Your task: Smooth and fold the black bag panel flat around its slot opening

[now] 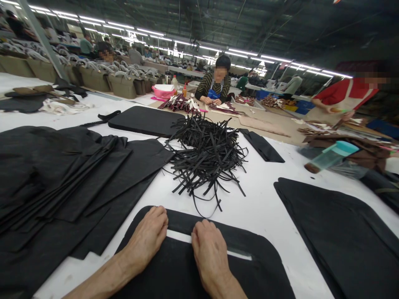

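A black panel [174, 270] with rounded corners lies on the white table in front of me. Along its upper part runs a narrow white slot or strip [179, 236]; I cannot tell which. My left hand [151, 232] rests at the slot's left end, fingers curled together at its upper edge. My right hand [210, 249] grips at the same edge a little to the right, fingers also bent and closed; the fingertips of both are partly hidden. Just beyond the panel is a tangled heap of thin black strips [208, 153], a few trailing towards it.
Overlapping black sheets [77, 178] cover the left side. More black panels [339, 232] are stacked at right, another stack [143, 118] behind. A teal-lidded bottle [330, 155] lies tilted at right. Across the table, a co-worker [216, 83] handles dark red pieces; another person [346, 99] stands at right.
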Demonstrator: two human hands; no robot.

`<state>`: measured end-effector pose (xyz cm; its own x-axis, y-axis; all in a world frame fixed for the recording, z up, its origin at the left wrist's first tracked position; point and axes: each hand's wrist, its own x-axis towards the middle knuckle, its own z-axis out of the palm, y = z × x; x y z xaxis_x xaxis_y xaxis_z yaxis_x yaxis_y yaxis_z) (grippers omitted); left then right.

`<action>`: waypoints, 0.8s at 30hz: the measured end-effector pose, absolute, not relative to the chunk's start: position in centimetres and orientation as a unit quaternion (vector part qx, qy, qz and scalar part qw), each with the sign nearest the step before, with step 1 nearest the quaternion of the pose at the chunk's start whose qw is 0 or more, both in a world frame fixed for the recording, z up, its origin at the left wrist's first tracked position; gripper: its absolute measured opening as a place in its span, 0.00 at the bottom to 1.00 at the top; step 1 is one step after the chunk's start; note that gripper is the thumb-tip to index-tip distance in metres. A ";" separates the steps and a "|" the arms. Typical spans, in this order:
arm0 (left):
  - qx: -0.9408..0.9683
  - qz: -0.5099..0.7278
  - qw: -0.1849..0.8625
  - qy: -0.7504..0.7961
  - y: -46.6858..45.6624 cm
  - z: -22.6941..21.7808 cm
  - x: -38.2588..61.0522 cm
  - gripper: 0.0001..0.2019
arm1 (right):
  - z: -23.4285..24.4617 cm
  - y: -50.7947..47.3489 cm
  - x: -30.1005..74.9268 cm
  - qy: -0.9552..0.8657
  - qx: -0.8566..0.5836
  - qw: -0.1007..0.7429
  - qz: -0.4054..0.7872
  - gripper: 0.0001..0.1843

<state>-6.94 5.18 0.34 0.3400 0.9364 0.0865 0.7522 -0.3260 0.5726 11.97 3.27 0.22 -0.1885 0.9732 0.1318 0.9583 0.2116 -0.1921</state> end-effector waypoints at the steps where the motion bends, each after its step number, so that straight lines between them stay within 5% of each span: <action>1: 0.783 0.206 0.224 0.542 5.2 0.3 -6.9 0.09 | 0.4 3.3 11.9 -0.767 -0.632 0.104 0.036 0.10; 13: 0.739 0.213 0.251 0.588 5.4 0.3 -6.8 0.05 | 1.3 3.7 11.5 -0.744 -0.662 0.045 0.085 0.09; 24: 0.790 0.198 0.213 0.539 4.4 0.1 -6.5 0.14 | 2.4 3.9 11.3 -0.728 -0.673 0.011 0.129 0.10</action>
